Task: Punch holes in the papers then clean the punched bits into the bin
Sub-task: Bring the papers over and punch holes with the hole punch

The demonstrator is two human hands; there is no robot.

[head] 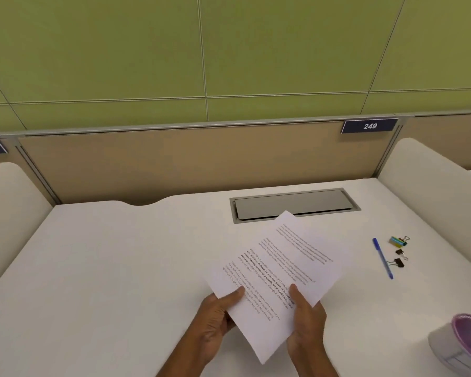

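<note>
Both hands grip the white printed paper sheets (275, 270) above the white desk (120, 268) — left hand (215, 319) pinching the near left edge, right hand (307, 319) the near right edge. A blue pen (382, 258) and small binder clips (399, 251) lie well right — a pink-rimmed grey bin (462, 344) sits nearer, at the desk's right edge.

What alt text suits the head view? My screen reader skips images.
Both hands, left hand and right hand, hold printed papers above a white desk. A blue pen and binder clips lie to the right.
</note>
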